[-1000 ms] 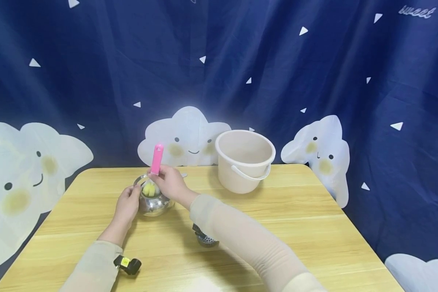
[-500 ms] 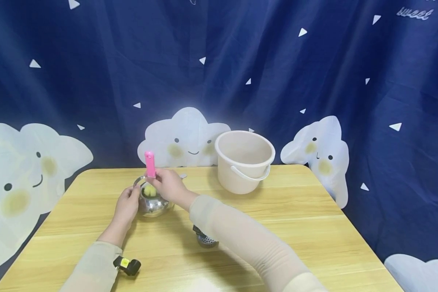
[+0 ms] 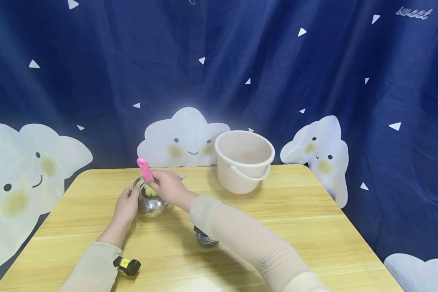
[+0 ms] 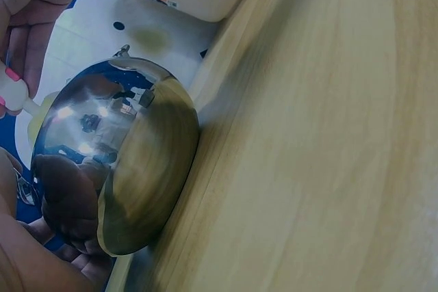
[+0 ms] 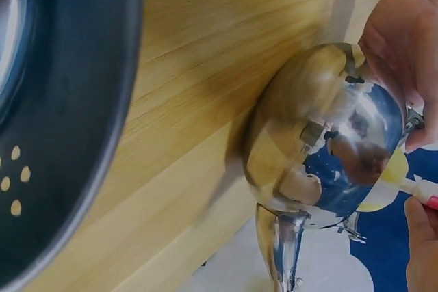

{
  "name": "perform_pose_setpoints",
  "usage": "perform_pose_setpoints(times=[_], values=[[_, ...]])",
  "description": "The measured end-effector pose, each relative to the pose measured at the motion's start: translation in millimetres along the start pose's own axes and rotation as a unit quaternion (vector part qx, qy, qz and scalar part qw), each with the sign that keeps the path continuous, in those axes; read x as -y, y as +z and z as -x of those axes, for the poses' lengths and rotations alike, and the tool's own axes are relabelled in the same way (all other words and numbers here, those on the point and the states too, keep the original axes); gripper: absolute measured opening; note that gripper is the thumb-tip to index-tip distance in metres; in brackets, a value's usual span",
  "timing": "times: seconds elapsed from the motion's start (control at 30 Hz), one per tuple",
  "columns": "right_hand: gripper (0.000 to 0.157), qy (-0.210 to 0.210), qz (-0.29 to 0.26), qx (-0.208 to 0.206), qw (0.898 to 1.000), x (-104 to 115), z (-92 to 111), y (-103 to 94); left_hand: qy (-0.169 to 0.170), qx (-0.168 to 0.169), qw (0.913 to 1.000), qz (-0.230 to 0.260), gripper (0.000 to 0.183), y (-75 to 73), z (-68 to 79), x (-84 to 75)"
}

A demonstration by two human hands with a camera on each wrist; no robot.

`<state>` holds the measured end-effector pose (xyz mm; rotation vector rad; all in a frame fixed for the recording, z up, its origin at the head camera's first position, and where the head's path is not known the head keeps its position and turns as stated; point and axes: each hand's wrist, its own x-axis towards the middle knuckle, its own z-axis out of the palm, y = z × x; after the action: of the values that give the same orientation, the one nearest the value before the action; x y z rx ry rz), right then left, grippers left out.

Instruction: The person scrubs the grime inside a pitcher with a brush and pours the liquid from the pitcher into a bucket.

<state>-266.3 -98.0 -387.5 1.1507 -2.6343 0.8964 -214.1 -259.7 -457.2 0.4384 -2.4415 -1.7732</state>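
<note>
A shiny round metal teapot (image 3: 154, 208) sits on the table at left, its spout (image 5: 289, 247) plain in the right wrist view. My left hand (image 3: 126, 205) holds its near-left side, fingers up at the rim. In my right hand (image 3: 170, 187) is a sponge brush, gripped low on its pink handle (image 3: 144, 168). The handle leans to the left above the opening. The brush's yellow sponge head (image 3: 151, 191) is partly down in the mouth of the pot; its lower end is hidden by the metal.
A beige bucket (image 3: 235, 178) with a white handle stands at the back, right of the teapot. Below my right forearm lies a perforated metal piece (image 3: 207, 240), perhaps a strainer, partly covered by the sleeve. A patterned blue curtain (image 3: 263, 52) hangs behind the table.
The pink handle has swung from leaning right to leaning left and sunk lower, with the sponge head deeper in the teapot. The left hand, bucket and teapot look the same.
</note>
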Motion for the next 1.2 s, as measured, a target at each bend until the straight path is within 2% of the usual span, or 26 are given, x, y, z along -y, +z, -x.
perform_pose_setpoints(times=[0.23, 0.4, 0.67, 1.2], values=[[0.022, -0.007, 0.011, 0.016, 1.000, 3.5, 2.7, -4.2, 0.004, 0.003, 1.0000, -0.007, 0.074, -0.4, 0.5, -0.5], [0.021, -0.005, 0.006, 0.023, 1.000, 3.0, 2.3, -4.9, 0.003, 0.001, 1.0000, -0.006, 0.078, -0.1, 0.6, -0.1], [0.017, -0.014, 0.020, 0.020, 1.000, 1.7, 0.0, -6.7, -0.002, -0.002, 1.0000, -0.004, 0.079, 0.5, 0.9, -0.4], [0.018, -0.013, 0.018, 0.025, 0.999, 0.0, -7.1, -9.4, -0.006, -0.007, 0.9999, 0.005, 0.078, 1.2, 0.6, -0.6]])
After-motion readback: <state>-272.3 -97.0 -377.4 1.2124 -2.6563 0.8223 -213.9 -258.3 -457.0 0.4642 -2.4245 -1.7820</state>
